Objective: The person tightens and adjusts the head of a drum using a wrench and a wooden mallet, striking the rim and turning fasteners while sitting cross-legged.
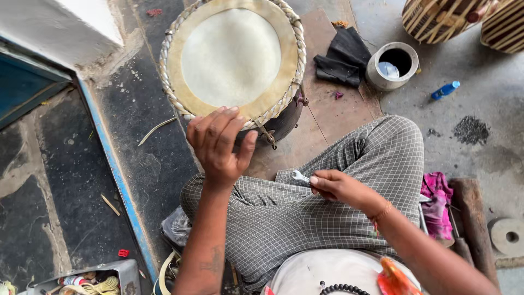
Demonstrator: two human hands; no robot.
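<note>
1. Drum (232, 57) stands upright on the floor (136, 109) before my crossed legs, its pale skin head laced with a braided rim.
2. My left hand (218, 143) is half curled, fingers loosely bent, over the drum's near edge; I cannot tell if it touches the rim.
3. My right hand (333, 186) is closed around a small metal wrench (300, 176), over my checked cloth lap.
4. A metal cup (392, 64) stands right of the drum with something pale inside, beside a black cloth (341, 57).
5. A tray (93, 278) at lower left holds cord and small bits.
6. The floor is dark worn stone with a blue painted strip (117, 180).
</note>
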